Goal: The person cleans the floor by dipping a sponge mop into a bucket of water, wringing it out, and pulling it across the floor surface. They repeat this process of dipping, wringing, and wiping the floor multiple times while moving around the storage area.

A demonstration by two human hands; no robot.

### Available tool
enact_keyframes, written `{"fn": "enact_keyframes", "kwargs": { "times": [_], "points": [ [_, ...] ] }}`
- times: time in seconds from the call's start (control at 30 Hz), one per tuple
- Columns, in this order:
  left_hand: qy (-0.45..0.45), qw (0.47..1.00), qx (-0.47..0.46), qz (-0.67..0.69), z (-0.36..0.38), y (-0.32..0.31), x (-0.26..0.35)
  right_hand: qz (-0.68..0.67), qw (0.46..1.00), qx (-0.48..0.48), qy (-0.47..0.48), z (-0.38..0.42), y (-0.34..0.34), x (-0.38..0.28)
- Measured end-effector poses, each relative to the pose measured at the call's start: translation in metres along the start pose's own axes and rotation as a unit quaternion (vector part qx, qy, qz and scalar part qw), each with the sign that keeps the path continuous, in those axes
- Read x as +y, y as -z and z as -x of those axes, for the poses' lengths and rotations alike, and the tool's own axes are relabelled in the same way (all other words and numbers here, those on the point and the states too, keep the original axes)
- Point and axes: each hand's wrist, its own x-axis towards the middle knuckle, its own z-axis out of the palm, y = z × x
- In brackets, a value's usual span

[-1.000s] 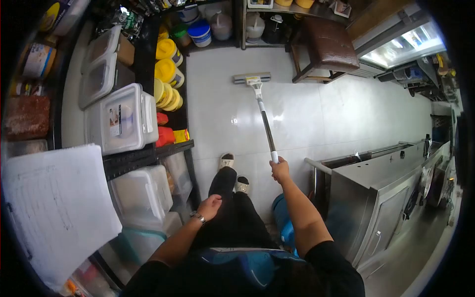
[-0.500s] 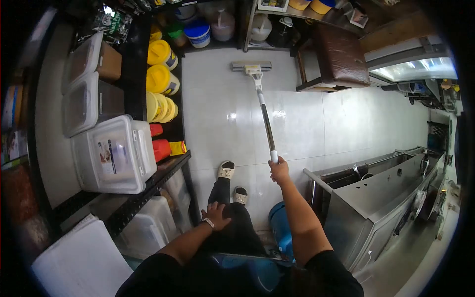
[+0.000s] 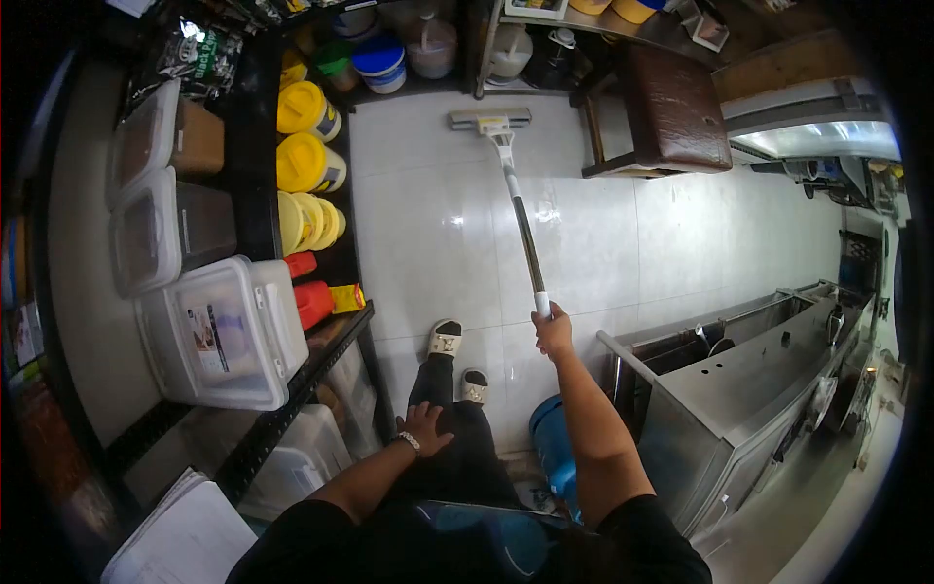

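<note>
Mop: I see the mop (image 3: pixel 525 234) ahead of the body, its pole slanting away and a little to the left; the wide mop head (image 3: pixel 516 116) sits crosswise on the pale tiled floor (image 3: pixel 418 234), near the far shelving.
Right hand: my right hand (image 3: pixel 553 333) is curled around the white grip at the near end of the pole.
Left hand: my left hand (image 3: pixel 425 426) holds nothing that I can see; it lies palm down over the left thigh, fingers spread, a pale bracelet (image 3: pixel 409 442) at the wrist.
Shoes: two light shoes (image 3: pixel 446 339) stand on the tiles, the left one slightly ahead.
Stool: a brown padded stool (image 3: pixel 678 107) is to the right of the mop head, well apart from it.
Shelf: along the left, a black shelf (image 3: pixel 292 401) bears yellow-lidded tubs (image 3: pixel 307 163) and a clear lidded bin (image 3: pixel 219 336).
Steel unit: a metal unit (image 3: pixel 739 375) fills the lower right.
Cylinder: a blue cylinder (image 3: pixel 550 438), partly hidden, is just beside the right forearm.
</note>
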Motion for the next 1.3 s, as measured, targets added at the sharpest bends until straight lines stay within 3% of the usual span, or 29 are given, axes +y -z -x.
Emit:
{"fn": "enact_keyframes", "kwargs": {
  "times": [0.57, 0.77, 0.87, 0.93, 1.0, 1.03, 1.07, 1.17, 1.2, 1.3],
  "points": [
    [0.001, 1.000, 0.000, 0.020, 0.000, -0.002, 0.000, -0.008, 0.999, -0.021, -0.025, 0.006, -0.012, -0.057],
    [-0.053, 0.996, 0.063, 0.025, -0.011, -0.006, -0.001, -0.038, 0.999, -0.033, -0.019, 0.020, -0.014, -0.060],
    [-0.161, 0.952, 0.123, 0.232, -0.068, -0.005, 0.010, -0.127, 0.991, -0.027, -0.011, 0.035, -0.016, -0.058],
    [-0.198, 0.901, 0.164, 0.349, -0.087, 0.032, 0.048, -0.172, 0.984, -0.050, -0.013, 0.040, -0.011, -0.050],
    [-0.071, 0.790, 0.015, 0.608, -0.074, 0.098, 0.100, -0.183, 0.980, -0.079, -0.021, 0.056, 0.002, -0.058],
    [-0.072, 0.746, 0.003, 0.662, -0.072, 0.122, 0.124, -0.189, 0.977, -0.094, -0.024, 0.062, 0.007, -0.062],
    [-0.071, 0.700, -0.011, 0.711, -0.073, 0.141, 0.142, -0.169, 0.985, -0.043, 0.009, 0.063, 0.007, -0.061],
    [-0.105, 0.662, -0.065, 0.739, -0.094, 0.175, 0.170, -0.183, 0.978, -0.090, 0.045, 0.088, 0.032, -0.084],
    [-0.114, 0.674, -0.055, 0.728, -0.091, 0.181, 0.178, -0.157, 0.980, -0.100, 0.069, 0.089, 0.040, -0.084],
    [-0.151, 0.691, -0.026, 0.706, -0.084, 0.192, 0.188, -0.123, 0.977, -0.005, 0.172, 0.105, 0.050, -0.074]
  ]
}}
